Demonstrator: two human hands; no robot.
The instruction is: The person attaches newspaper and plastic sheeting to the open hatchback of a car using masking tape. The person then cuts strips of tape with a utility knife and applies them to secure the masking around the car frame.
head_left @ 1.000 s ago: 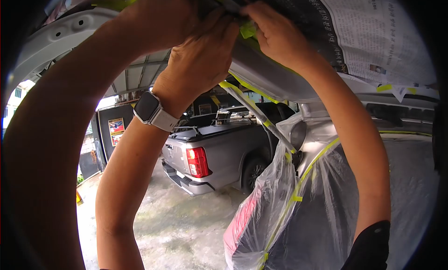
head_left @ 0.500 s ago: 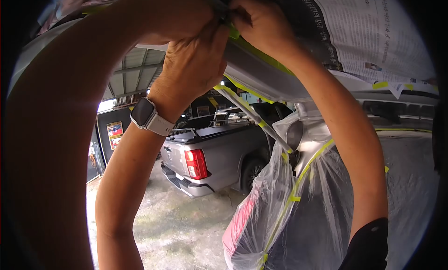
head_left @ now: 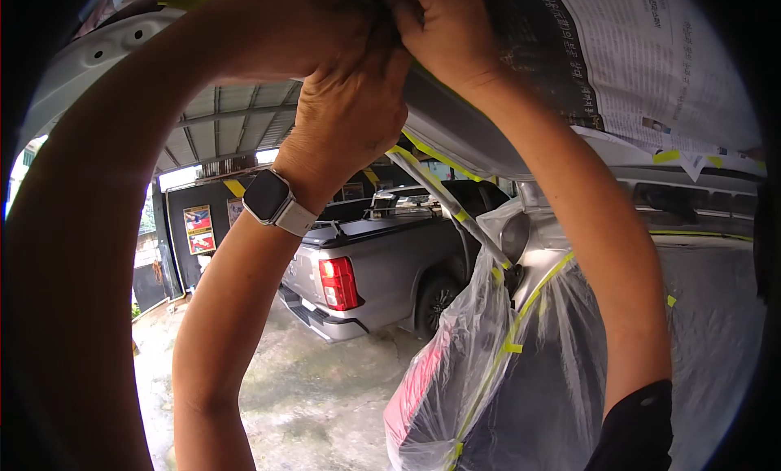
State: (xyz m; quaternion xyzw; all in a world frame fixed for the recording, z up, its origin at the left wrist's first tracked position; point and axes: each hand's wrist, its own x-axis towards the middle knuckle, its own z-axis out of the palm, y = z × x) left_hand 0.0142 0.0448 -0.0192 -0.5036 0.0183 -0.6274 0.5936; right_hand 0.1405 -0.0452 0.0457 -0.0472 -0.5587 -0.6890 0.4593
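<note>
My left hand (head_left: 354, 105), with a watch (head_left: 270, 198) on its wrist, reaches up to the taped edge of a raised grey vehicle panel (head_left: 468, 133). Its fingers are bent together in shadow, and what they grip cannot be made out. Close beside it, my right hand (head_left: 447, 36) is closed at the same edge, its fingertips dark and partly hidden. Another person's hand (head_left: 313, 32) comes in from the left, touching or overlapping my left hand. Newspaper (head_left: 643, 72) covers the panel to the right of my right hand.
A strut (head_left: 431, 190) wrapped with yellow-green tape slopes below the panel. Clear plastic sheeting (head_left: 561, 373) with tape strips drapes the vehicle at the lower right. Behind stands a silver pickup (head_left: 382, 272) on a concrete floor (head_left: 301, 390). The other person's forearm (head_left: 89, 227) fills the left side.
My right hand has moved left, closer to my left hand. The bright tape seen between the hands before is now mostly hidden. The view has shifted slightly.
</note>
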